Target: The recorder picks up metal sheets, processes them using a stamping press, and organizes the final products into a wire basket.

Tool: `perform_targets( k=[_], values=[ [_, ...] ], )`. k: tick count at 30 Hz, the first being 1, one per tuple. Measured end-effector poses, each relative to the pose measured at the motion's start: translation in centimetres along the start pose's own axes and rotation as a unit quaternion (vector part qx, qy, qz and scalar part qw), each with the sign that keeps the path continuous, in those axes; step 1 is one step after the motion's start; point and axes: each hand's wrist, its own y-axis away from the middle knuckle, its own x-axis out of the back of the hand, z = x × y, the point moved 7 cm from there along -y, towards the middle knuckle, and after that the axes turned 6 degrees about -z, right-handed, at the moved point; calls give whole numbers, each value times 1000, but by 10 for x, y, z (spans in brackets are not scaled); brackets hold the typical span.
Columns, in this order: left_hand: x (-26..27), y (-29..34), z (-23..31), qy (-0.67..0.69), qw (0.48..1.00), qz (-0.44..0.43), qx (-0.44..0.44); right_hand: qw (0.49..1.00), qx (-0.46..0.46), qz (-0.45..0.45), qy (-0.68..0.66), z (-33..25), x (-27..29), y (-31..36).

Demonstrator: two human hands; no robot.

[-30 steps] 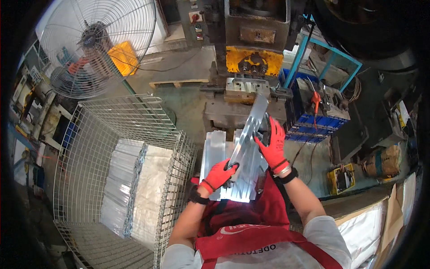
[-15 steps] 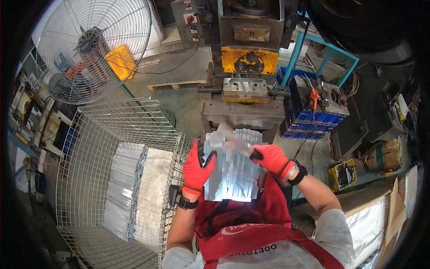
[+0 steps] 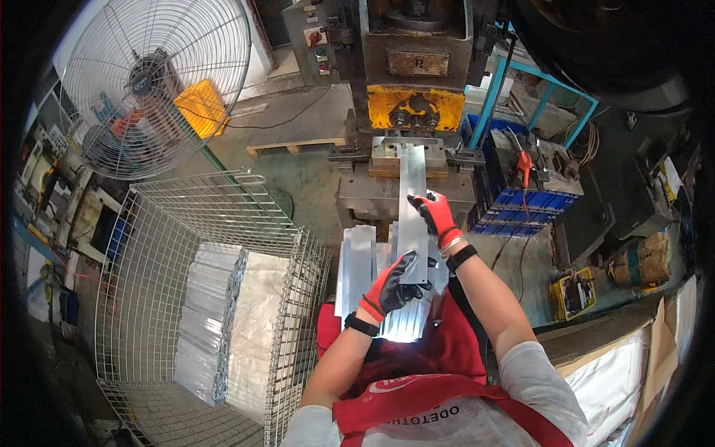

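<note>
A long flat metal strip point(image 3: 413, 182) points away from me, its far end over the die block point(image 3: 385, 154) of the press. My right hand point(image 3: 439, 217), in a red glove with black palm, is closed on its right edge about midway. Down at the strip's near end, my left hand point(image 3: 391, 289) in a matching glove is closed around it, thumb on the left side and fingertips showing at the right. Beneath lies a stack of similar metal strips point(image 3: 357, 261) in front of my lap, partly hidden by my hands.
A wire mesh cage point(image 3: 141, 298) with stacked metal pieces point(image 3: 205, 320) stands at left. Behind it is a large fan point(image 3: 160, 82). The press point(image 3: 413, 108) rises ahead. Blue crates point(image 3: 521, 208) with an orange-handled air gun point(image 3: 524, 167) stand to its right; a yellow bin point(image 3: 572, 294) sits nearer.
A blurred strip in my right hand now extends straight ahead to the die. My right hand moved forward; my left hand moved right and took the strip's near end.
</note>
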Motion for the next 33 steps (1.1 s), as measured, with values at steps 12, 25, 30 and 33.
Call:
perform_targets(
  k=[12, 25, 30, 33],
  values=[
    [0, -19, 9, 24, 982, 156, 100, 971, -46, -79, -223, 21, -8, 2],
    [3, -17, 12, -48, 985, 149, 69, 979, 12, -60, -196, 15, -12, 23],
    [2, -20, 12, -77, 986, 133, 70, 972, -11, -58, -228, 26, -12, 18],
    [8, -18, 7, -4, 982, 159, 100, 976, 11, -67, -205, 16, -13, 23]
  ],
)
